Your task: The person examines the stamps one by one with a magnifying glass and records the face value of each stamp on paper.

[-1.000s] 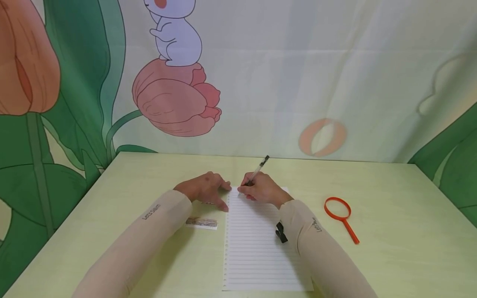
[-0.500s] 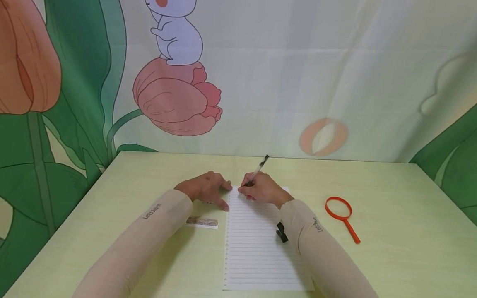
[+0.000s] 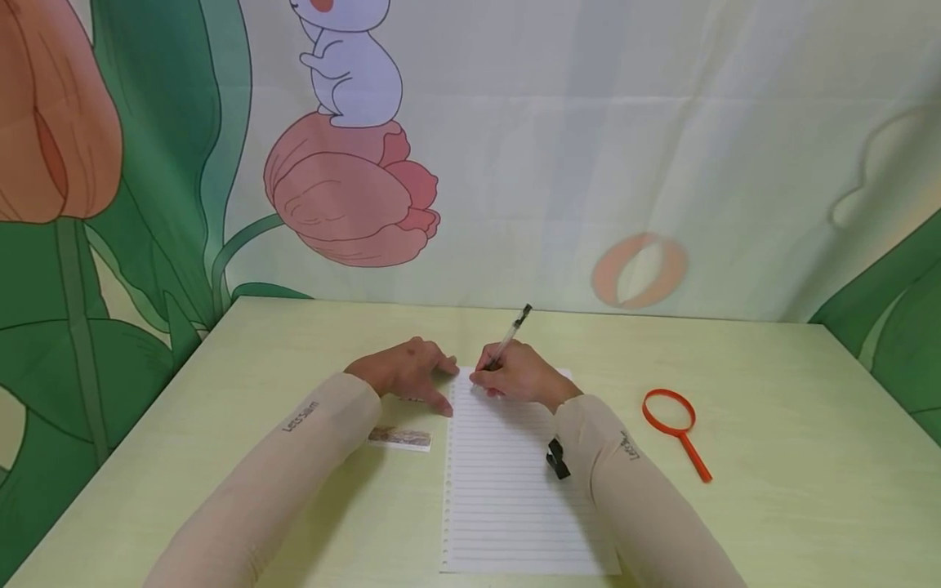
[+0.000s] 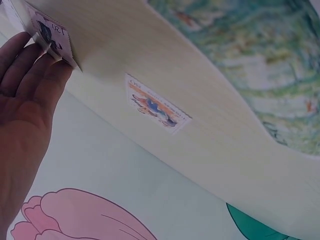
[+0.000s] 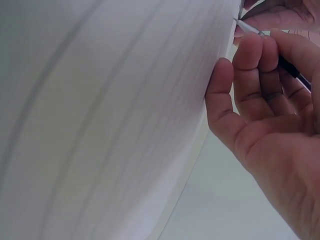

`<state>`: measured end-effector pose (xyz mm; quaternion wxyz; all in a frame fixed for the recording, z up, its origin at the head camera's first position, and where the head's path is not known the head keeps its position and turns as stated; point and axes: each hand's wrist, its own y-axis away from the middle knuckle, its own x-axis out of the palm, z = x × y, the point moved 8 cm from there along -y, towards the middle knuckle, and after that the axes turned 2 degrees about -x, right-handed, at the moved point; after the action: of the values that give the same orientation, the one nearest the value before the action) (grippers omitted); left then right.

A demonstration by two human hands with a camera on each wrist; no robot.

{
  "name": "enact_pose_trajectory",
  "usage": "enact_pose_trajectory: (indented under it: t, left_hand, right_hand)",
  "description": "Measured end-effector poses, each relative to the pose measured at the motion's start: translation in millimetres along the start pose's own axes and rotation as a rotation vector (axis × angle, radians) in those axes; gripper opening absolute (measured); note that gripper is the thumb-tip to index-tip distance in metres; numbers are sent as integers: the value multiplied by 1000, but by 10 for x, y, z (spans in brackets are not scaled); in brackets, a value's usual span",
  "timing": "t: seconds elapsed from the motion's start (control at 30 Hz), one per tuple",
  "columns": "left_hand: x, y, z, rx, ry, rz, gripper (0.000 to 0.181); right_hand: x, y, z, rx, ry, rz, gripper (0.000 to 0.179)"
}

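In my head view, lower centre, I see the right hand [image 3: 518, 373] pinching a pen [image 3: 511, 332] over lined paper [image 3: 515, 510], and the left hand [image 3: 404, 370] spread at the paper's left edge, both nearly unmoved since earlier. My left wrist view shows extended fingers by a stamp [image 4: 51, 35], upper left; my right wrist view, the pinched pen, upper right.

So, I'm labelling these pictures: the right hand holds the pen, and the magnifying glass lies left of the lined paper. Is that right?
Not quite: the magnifying glass lies right of the lined paper, as the head view shows. The right hand does hold the pen.
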<state>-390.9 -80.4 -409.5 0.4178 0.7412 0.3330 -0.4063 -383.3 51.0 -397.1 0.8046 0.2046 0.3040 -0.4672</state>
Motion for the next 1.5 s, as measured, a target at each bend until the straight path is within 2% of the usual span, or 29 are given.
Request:
enact_pose_trajectory:
  t: [0.2,0.5,0.93,1.5]
  left_hand:
    - [-23,5,-20,18,-16,-11,74]
    - [-15,8,-16,1,0,-13,74]
    - [14,8,0,-17,3,-9,74]
    - [-9,10,-16,0,22,-19,73]
  right_hand:
    - [-14,-3,17,12,13,-10,8]
    - [-36,-1,-39,80,-30,-53,7]
    - [-11,3,-91,86,-86,-55,9]
    - [-80,31,-83,82,-10,-86,12]
